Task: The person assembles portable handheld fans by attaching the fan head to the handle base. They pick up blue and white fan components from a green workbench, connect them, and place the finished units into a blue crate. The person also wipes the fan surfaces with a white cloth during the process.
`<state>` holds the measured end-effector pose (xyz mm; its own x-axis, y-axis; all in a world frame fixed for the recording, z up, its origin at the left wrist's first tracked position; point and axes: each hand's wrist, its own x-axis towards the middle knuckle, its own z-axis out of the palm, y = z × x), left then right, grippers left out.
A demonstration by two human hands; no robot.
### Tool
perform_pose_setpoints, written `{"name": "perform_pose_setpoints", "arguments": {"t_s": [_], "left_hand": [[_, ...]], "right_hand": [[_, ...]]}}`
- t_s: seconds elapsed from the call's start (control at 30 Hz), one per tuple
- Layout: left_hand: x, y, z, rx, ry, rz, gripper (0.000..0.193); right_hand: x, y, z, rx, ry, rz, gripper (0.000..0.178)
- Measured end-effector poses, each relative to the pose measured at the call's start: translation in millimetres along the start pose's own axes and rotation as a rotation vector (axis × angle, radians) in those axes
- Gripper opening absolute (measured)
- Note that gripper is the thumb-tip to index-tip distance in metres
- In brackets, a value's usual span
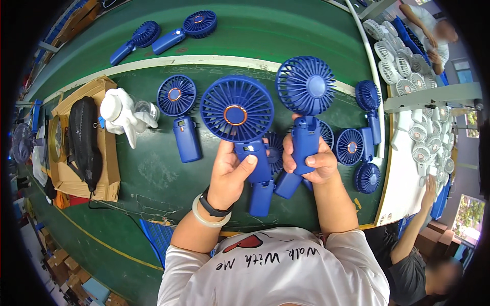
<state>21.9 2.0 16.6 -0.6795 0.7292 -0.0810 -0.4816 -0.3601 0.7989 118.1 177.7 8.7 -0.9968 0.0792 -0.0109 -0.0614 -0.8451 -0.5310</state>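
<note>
My left hand (228, 171) is closed round the handle of a blue handheld fan (214, 109), its thumb on the handle near a small lit display. The fan's grille with a copper-coloured ring faces up. In my right hand (317, 157) is a second blue handheld fan (306, 133), gripped by the handle with its ribbed round head upright. Several more blue fans lie on the green table below and beside my hands; one handle (261, 200) shows just under my left hand. To the left lies another blue fan (187, 141) with its grille up.
A white figure-shaped object (121, 109) stands left, beside a cardboard tray (109, 173) holding a black pouch (84, 143). Two blue fans (200, 24) lie on the far green belt (255, 30). Many white fans (421, 132) cover a surface at right, where other people work.
</note>
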Motion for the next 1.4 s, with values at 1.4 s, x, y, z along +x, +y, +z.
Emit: {"name": "perform_pose_setpoints", "arguments": {"t_s": [1.4], "left_hand": [[-0.5, -5.9, -10.7, -0.094, -0.141, -0.067, 0.043]], "right_hand": [[-3.3, 0.4, 20.8, -0.595, 0.377, -0.157, 0.035]]}}
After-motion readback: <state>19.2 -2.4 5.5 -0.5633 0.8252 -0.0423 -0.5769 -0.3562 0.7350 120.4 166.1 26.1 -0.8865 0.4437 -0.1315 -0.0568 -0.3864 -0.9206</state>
